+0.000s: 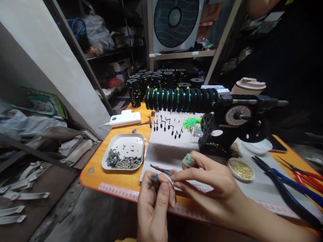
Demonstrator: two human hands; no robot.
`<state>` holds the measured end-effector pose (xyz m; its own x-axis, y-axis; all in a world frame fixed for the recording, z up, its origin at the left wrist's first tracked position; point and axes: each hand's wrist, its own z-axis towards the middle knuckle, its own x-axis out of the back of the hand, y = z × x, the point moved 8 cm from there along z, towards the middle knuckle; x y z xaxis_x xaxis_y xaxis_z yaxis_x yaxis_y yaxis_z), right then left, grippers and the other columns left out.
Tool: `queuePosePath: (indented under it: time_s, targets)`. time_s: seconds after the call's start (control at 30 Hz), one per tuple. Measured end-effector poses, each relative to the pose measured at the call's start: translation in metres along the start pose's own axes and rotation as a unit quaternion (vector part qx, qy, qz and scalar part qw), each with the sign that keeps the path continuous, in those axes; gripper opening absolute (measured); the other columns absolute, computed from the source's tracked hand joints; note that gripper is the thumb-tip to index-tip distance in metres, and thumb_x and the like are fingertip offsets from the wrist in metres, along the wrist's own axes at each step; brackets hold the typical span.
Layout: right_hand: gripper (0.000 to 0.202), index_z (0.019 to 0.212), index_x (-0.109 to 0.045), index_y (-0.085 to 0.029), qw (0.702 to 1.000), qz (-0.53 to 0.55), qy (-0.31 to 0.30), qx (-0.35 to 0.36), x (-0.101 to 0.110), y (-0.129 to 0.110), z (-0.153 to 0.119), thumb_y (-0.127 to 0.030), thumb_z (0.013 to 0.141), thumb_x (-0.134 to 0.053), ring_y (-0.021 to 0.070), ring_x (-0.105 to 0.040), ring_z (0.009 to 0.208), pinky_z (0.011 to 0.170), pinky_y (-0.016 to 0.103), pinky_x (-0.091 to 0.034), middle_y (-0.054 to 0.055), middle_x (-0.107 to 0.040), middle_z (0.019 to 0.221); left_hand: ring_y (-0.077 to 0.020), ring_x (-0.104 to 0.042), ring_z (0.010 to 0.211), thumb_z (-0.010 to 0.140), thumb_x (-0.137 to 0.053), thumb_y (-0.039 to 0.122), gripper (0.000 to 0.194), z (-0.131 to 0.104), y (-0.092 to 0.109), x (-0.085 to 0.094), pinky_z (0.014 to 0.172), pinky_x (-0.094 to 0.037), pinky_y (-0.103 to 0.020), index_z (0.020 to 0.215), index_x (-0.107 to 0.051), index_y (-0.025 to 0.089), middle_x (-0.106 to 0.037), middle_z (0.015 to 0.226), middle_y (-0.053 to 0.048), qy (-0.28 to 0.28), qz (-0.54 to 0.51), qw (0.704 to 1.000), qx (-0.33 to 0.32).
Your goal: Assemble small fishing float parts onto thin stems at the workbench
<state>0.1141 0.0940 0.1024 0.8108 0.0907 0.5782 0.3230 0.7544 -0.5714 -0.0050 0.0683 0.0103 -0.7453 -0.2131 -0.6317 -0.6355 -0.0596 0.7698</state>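
My left hand point(155, 208) is closed at the front edge of the table, with a small dark grey bundle of tiny pieces point(154, 177) showing between its fingers. The thumb and fingertips of my right hand point(212, 178) are pinched together close beside it; what they hold, if anything, is too small to name. A pale green wrap point(188, 160) covers one right fingertip. Just behind the hands lies a brown bundle of strands with orange tips point(166, 170), on white paper point(161, 151). Several small black parts with thin stems point(165, 126) are spread out farther back.
To the left stands a white tray point(104, 161) of small dark pieces. A black machine point(227, 131) carries a ribbed black roll point(181, 99) wound with green and blue thread. On the right are a dish of gold-coloured bits point(241, 169), blue-handled pliers point(280, 181) and red-handled cutters point(306, 178).
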Motion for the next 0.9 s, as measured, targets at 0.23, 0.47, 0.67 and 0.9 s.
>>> queuePosePath:
  time_s: [0.23, 0.47, 0.67, 0.9]
  targets:
    - [0.016, 0.094, -0.072, -0.016, 0.999, -0.029, 0.017, 0.017, 0.0027, -0.005, 0.0001, -0.006, 0.089, -0.06, 0.0131, -0.047, 0.063, 0.052, 0.025, -0.035, 0.0, -0.044, 0.071, -0.0083, -0.048, 0.057, 0.086, -0.075, 0.031, 0.018, 0.0011, -0.0005, -0.0011, 0.058, -0.041, -0.019, 0.083, -0.063, 0.019, -0.05, 0.061, 0.005, -0.019, -0.034, 0.999, -0.012]
    - [0.016, 0.09, -0.071, -0.021, 0.999, -0.008, 0.023, -0.047, 0.0082, 0.0036, 0.0007, -0.01, 0.09, -0.06, 0.0155, -0.052, 0.069, 0.058, 0.027, -0.042, 0.002, -0.053, 0.074, -0.009, -0.048, 0.056, 0.087, -0.074, 0.03, 0.016, 0.0016, 0.0005, -0.002, 0.057, -0.042, -0.02, 0.084, -0.062, 0.02, -0.048, 0.061, 0.005, -0.039, -0.047, 0.998, -0.01]
    - [0.017, 0.091, -0.072, -0.02, 0.999, -0.006, 0.01, -0.041, 0.0058, 0.0026, 0.0006, -0.009, 0.09, -0.059, 0.0144, -0.052, 0.068, 0.056, 0.025, -0.041, 0.002, -0.05, 0.075, -0.0086, -0.048, 0.055, 0.087, -0.073, 0.031, 0.016, 0.0021, 0.0016, -0.0035, 0.056, -0.041, -0.019, 0.081, -0.063, 0.019, -0.049, 0.06, 0.004, -0.049, -0.05, 0.998, -0.004]
    - [0.017, 0.092, -0.072, -0.02, 0.999, 0.002, 0.006, -0.036, 0.005, 0.0012, 0.0003, -0.008, 0.089, -0.06, 0.0138, -0.05, 0.067, 0.055, 0.024, -0.039, 0.001, -0.048, 0.075, -0.0088, -0.047, 0.055, 0.086, -0.074, 0.031, 0.021, 0.0037, -0.0004, -0.004, 0.056, -0.042, -0.019, 0.075, -0.06, 0.019, -0.05, 0.059, 0.004, -0.056, -0.048, 0.997, 0.002]
